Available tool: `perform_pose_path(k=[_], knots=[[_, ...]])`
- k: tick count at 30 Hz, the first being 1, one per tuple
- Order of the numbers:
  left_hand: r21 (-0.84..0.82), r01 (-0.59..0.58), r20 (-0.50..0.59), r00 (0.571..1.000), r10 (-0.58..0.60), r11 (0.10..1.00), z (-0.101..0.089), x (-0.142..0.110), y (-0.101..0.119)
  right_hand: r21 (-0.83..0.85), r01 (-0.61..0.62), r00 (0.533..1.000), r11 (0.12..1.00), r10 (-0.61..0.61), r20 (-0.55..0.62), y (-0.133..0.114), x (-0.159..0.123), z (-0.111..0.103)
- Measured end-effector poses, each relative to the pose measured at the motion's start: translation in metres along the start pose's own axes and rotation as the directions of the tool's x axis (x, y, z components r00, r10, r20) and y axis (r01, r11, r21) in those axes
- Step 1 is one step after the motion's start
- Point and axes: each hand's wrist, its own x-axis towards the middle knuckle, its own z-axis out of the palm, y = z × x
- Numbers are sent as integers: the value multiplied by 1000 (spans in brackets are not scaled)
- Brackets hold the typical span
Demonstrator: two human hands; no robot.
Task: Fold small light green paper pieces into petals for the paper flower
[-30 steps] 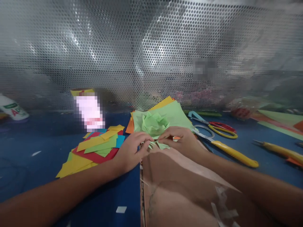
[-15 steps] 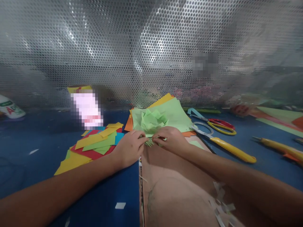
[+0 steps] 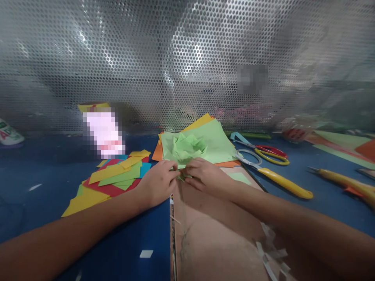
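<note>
My left hand (image 3: pixel 159 182) and my right hand (image 3: pixel 207 176) meet fingertip to fingertip above the near edge of a paper stack. Both pinch a small light green paper piece (image 3: pixel 182 178), mostly hidden by the fingers. Just beyond them a light green folded-paper shape (image 3: pixel 189 148), with pointed petal-like layers, rests on a light green sheet (image 3: pixel 218 138). Yellow and orange sheets show from under that sheet. Below my hands lies a brown cardboard board (image 3: pixel 216 238).
Colored paper strips (image 3: pixel 117 177) are heaped left, beside my left forearm. On the right lie scissors (image 3: pixel 271 152), a yellow-handled cutter (image 3: pixel 285 183) and another yellow tool (image 3: pixel 342 180). A white bottle (image 3: pixel 10 134) stands far left. Perforated metal sheeting (image 3: pixel 187 58) rises behind. Paper scraps (image 3: pixel 274 253) litter the board.
The view has shifted slightly. My right hand's fingers have moved left, closer to my left fingertips, and now cover more of the small green paper piece.
</note>
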Motion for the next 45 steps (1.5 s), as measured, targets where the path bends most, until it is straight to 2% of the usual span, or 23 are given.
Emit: perform_pose_path(k=[4, 11, 14, 18, 24, 26, 28, 30, 32, 34, 37, 39, 41, 43, 45], knots=[[0, -2, 2, 1000, 2, 1000, -1, 0, 0, -16, -30, 1000, 999, 31, 2, -2, -3, -1], [5, 12, 28, 1000, -12, 1000, -2, 0, 2, 44, -123, 990, 991, 126, -70, 0, -4, 12], [17, 31, 37, 999, -32, 999, -3, 0, 5, 52, -99, 993, 994, 102, -66, 0, -4, 11], [36, 33, 68, 997, -36, 999, -6, 0, 8, 23, -60, 997, 998, 61, -46, -1, -3, 5], [69, 37, 80, 996, -42, 997, -6, 0, 10, -50, -72, 997, 996, 73, 19, -10, -4, -7], [81, 31, 85, 996, -38, 996, -6, 0, 10, -36, -80, 994, 996, 82, 72, -7, -6, -16], [92, 27, 91, 995, -35, 995, -6, 0, 11, 48, -95, 990, 994, 89, 108, 4, -14, -28], [97, 24, 95, 995, -33, 995, -6, 1, 12, 64, -183, 977, 981, 174, 122, 20, -29, -42], [99, 23, 97, 995, -32, 995, -6, 1, 12, 76, -246, 945, 966, 222, 242, 38, -50, -55], [98, 18, 100, 995, -28, 995, -5, 2, 13, 59, -351, 903, 934, 321, 287, 53, -72, -64], [92, 11, 92, 996, -20, 996, -4, 3, 11, 62, -469, 837, 881, 421, 350, 64, -96, -69], [92, 7, 70, 997, -14, 996, -4, 2, 9, 84, -530, 802, 844, 467, 373, 65, -103, -68], [95, -11, 51, 999, 6, 995, -6, 1, 10, 104, -568, 785, 816, 499, 366, 63, -103, -67], [70, -73, 40, 997, 70, 995, -9, -3, 15, 121, -571, 790, 812, 503, 350, 61, -99, -68], [-44, -216, -10, 976, 215, 975, -13, -6, 24, 120, -558, 799, 821, 493, 345, 59, -95, -69]])
